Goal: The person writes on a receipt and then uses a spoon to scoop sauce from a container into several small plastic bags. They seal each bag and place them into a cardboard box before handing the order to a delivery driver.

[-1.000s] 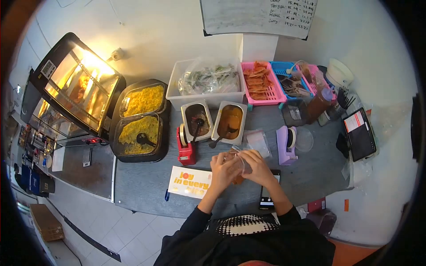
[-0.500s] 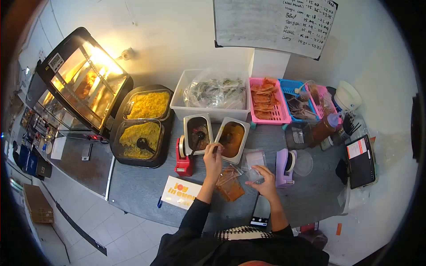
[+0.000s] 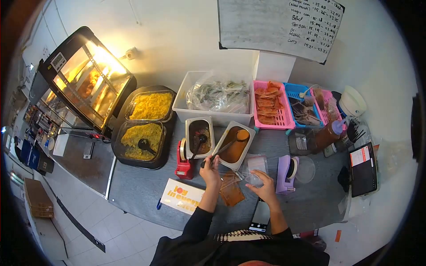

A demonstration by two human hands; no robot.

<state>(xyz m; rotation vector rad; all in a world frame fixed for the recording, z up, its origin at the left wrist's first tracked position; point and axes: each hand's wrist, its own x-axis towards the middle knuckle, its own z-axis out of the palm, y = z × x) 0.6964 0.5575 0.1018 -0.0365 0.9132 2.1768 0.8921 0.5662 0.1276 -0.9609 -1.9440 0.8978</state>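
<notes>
My left hand is closed around the black handle of a ladle. The ladle's bowl, filled with orange-brown sauce, is over the metal pan of the same sauce. A small clear plastic bag is pinched in the fingers of my right hand, to the right of the pan. Between my hands, bags of orange sauce lie flat on the table. Under my right hand rests a stack of clear plastic bags. A second metal pan with its own black ladle stands on the left.
Red and purple tape dispensers flank the work area. A phone lies near my right wrist, and a printed white box is left. Behind are a white tub, a pink basket and trays of yellow rice.
My left hand has drawn back slightly and tilted the ladle, raising its sauce-filled bowl toward the pan's far end. The right hand still holds the bag. The whole view has shifted slightly.
</notes>
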